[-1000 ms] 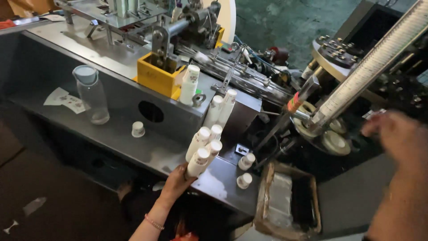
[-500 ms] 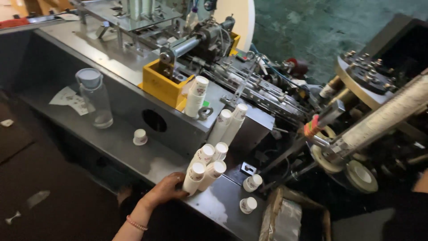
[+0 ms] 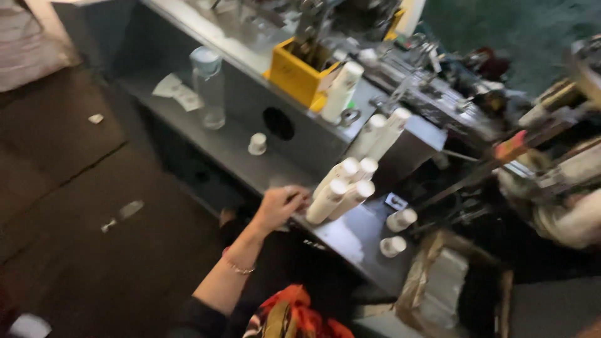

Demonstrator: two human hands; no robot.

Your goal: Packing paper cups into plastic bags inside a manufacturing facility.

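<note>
Stacks of white paper cups (image 3: 341, 191) lean in a bundle on the grey metal table (image 3: 250, 163), their open ends tilted up toward the far right. The left hand (image 3: 280, 205) rests at the near end of that bundle, fingers curled against the lowest stack; whether it truly grips the cups or only touches them cannot be told through the blur. Half a second ago this hand sat lower on the table edge, below the bundle; now it lies level with the base of the stacks, and the arm with its thin bracelet (image 3: 238, 268) reaches up from the near edge. The right hand is out of view, though a second ago it showed at the right edge.

Two more cup stacks (image 3: 382, 133) lean against the machine just beyond, and another stack (image 3: 341, 92) stands beside the yellow box (image 3: 299, 75). Single small cups (image 3: 395, 233) sit on the table to the right of the bundle, one more cup (image 3: 257, 144) to the left. A clear plastic bottle (image 3: 209, 87) stands at the far left. The view has swung left, showing more dark floor (image 3: 81, 206).
</note>
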